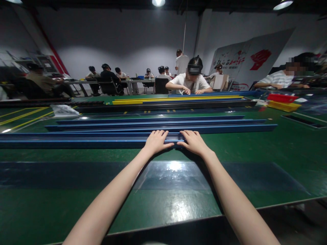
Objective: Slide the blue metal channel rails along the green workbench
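Observation:
A long blue channel rail (84, 144) lies across the green table, running out of view at the left. My left hand (156, 141) grips it near its right end, fingers over the far edge and thumb along the near side. At the very end of the rail my right hand (192, 141) holds it the same way, thumb pointing inward. A short piece of the channel shows between the two hands. Just beyond lie more blue rails (224, 129), parallel to this one and close to my fingertips. The palms hide part of the rail.
A clear plastic strip (102, 173) lies flat on the green table (166, 207) nearer me. Farther off are yellow rails (143, 101), a dark rail (178, 106), a crumpled plastic bag (63, 111) and red and yellow bins (283, 106). A co-worker (190, 80) sits opposite.

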`<state>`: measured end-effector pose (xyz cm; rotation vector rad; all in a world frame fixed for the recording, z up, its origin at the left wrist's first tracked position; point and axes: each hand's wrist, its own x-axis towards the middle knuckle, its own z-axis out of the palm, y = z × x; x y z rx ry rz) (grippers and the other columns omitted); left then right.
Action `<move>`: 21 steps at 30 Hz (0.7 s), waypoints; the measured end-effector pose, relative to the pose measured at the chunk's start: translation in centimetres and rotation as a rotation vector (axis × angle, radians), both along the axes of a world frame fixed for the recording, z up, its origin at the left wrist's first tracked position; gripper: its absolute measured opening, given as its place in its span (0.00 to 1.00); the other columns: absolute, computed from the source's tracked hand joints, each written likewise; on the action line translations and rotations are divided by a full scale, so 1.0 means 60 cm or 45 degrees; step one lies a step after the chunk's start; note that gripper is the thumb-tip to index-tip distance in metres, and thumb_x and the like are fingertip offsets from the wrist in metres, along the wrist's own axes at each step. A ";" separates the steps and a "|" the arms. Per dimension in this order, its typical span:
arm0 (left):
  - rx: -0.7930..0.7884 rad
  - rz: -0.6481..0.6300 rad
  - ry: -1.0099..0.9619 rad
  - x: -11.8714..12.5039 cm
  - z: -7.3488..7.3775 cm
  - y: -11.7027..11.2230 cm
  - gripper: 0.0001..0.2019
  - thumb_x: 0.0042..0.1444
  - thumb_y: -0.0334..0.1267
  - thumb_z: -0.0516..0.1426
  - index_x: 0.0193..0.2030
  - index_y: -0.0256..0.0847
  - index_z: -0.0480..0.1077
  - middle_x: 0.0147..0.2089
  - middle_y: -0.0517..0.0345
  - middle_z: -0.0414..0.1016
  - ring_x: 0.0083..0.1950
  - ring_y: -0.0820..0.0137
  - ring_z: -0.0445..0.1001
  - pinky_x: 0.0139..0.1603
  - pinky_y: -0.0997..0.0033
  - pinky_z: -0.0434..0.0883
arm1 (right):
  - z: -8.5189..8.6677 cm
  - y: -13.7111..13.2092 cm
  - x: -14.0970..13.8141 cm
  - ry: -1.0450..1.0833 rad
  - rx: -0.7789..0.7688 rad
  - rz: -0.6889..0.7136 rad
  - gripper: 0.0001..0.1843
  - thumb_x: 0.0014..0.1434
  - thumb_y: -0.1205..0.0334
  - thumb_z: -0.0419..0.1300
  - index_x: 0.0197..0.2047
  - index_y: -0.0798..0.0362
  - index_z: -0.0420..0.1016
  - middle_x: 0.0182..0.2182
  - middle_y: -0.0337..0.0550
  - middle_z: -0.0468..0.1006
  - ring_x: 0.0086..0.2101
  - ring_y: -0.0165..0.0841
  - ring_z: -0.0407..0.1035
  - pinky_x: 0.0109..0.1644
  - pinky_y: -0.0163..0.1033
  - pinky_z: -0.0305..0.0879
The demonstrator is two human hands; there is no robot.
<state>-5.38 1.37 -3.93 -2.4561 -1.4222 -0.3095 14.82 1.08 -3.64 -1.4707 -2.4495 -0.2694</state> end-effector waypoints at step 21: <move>0.055 0.020 -0.035 0.000 -0.007 0.008 0.34 0.53 0.60 0.45 0.57 0.35 0.59 0.53 0.46 0.67 0.51 0.58 0.65 0.51 0.61 0.60 | -0.014 0.011 0.002 -0.004 0.108 0.024 0.32 0.57 0.43 0.46 0.57 0.57 0.61 0.53 0.51 0.67 0.50 0.39 0.60 0.51 0.42 0.49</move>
